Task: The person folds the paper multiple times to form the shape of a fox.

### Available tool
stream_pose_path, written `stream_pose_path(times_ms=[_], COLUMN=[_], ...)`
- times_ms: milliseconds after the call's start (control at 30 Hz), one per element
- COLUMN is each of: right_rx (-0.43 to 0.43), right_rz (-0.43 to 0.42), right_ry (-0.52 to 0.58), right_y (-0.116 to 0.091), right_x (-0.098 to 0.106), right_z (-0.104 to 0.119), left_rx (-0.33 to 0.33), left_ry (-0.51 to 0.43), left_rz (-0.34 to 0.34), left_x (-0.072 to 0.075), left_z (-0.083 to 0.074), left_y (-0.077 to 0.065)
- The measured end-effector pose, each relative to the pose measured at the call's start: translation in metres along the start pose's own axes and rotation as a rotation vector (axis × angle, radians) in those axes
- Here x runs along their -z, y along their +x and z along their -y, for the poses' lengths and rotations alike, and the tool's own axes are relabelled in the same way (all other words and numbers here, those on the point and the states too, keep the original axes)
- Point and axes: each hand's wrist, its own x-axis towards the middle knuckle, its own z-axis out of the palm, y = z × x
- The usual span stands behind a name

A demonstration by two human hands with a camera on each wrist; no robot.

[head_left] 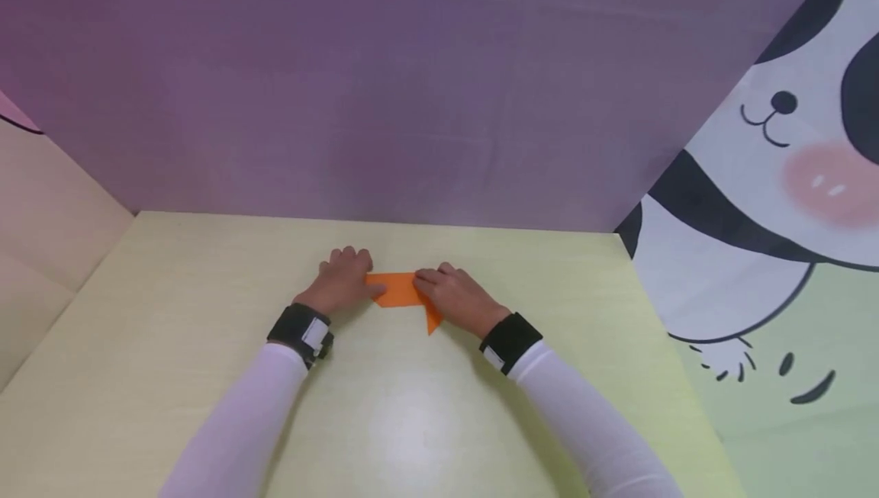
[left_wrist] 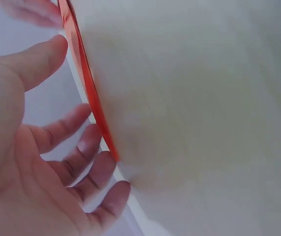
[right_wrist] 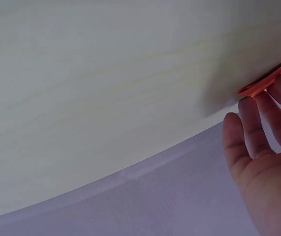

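Note:
A folded piece of orange paper [head_left: 398, 290] lies on the pale table, a narrow strip with a pointed flap [head_left: 433, 318] sticking out toward the person. At its left end, the left hand [head_left: 346, 282] rests with spread, loosely bent fingers and the thumb over the paper. In the left wrist view, fingertips [left_wrist: 103, 164] touch along the orange edge. The right hand [head_left: 456, 296] pinches the right end, its palm partly covering the flap. Thumb and forefinger meet the orange paper [right_wrist: 258, 87] in the right wrist view; part of that grip is hidden.
The table [head_left: 206, 376] reaches back to a purple wall covering [head_left: 412, 101]. A panda-printed covering [head_left: 755, 239] stands along the right side, and a pale one [head_left: 41, 239] on the left. Both wrists wear black bands [head_left: 511, 342].

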Motion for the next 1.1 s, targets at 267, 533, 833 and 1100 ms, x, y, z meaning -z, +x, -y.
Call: stream_pose_path(times_ms=[267, 533, 833, 1100], right_rx=[0.001, -0.002, -0.015, -0.009], right_rz=[0.01, 0.01, 0.037, 0.051], right_ry=[-0.012, -0.024, 0.001, 0.006], right_y=[0.003, 0.005, 0.006, 0.006], right_x=[-0.002, -0.003, 0.003, 0.003], right_z=[0.003, 0.004, 0.007, 0.007], left_rx=[0.03, 0.016, 0.003, 0.005], left_ry=[-0.09, -0.318, -0.418, -0.479], left_rz=[0.019, 0.031, -0.062, -0.168], left_x=[0.002, 0.0, -0.003, -0.007], left_z=[0.013, 0.015, 0.011, 0.005], left_y=[0.0, 0.0, -0.002, -0.006])
